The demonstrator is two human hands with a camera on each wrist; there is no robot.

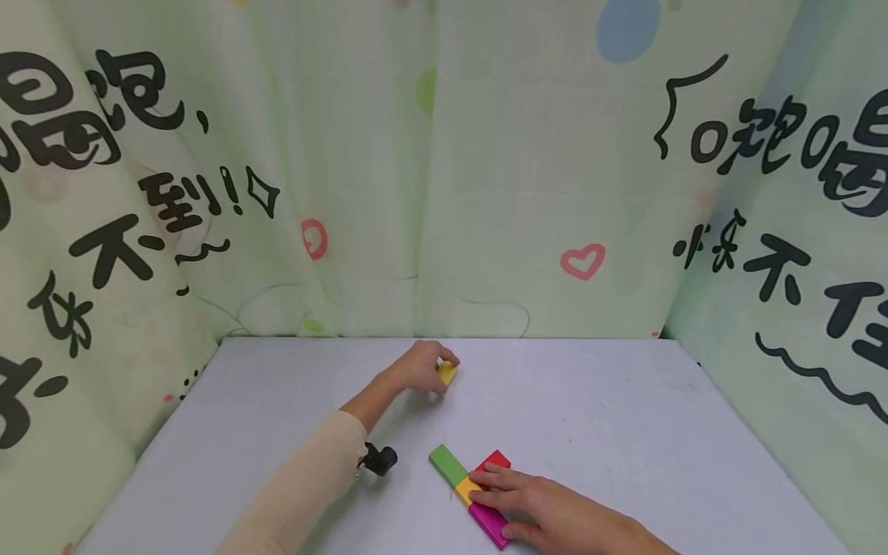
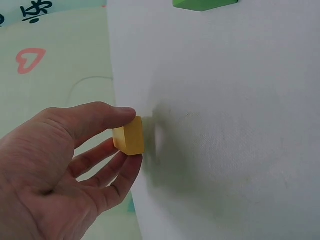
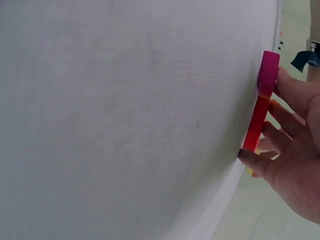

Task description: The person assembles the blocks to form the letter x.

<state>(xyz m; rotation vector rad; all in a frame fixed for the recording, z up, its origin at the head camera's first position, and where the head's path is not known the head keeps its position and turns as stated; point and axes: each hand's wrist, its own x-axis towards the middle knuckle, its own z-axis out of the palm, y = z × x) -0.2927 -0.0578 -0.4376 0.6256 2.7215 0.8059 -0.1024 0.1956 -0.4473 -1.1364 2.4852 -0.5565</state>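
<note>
Near the table's far edge, my left hand [image 1: 419, 366] pinches a small yellow block [image 2: 133, 137] between thumb and fingertips. In the left wrist view the block is held on its edges, with its shadow on the table beside it. Closer to me, a green block [image 1: 448, 465], an orange-yellow block [image 1: 465, 487] and a magenta block [image 1: 489, 526] form a diagonal row. A red block [image 1: 501, 459] branches off it toward the far right. My right hand [image 1: 548, 509] rests on this group with fingers extended, thumb at the magenta block, partly hiding the red and orange-yellow ones.
The blocks lie on a white table [image 1: 624, 416]. A pale green curtain [image 1: 499, 185] with dark lettering and hearts hangs behind it and along both sides. A black device [image 1: 378, 459] is strapped at the left wrist, above the table.
</note>
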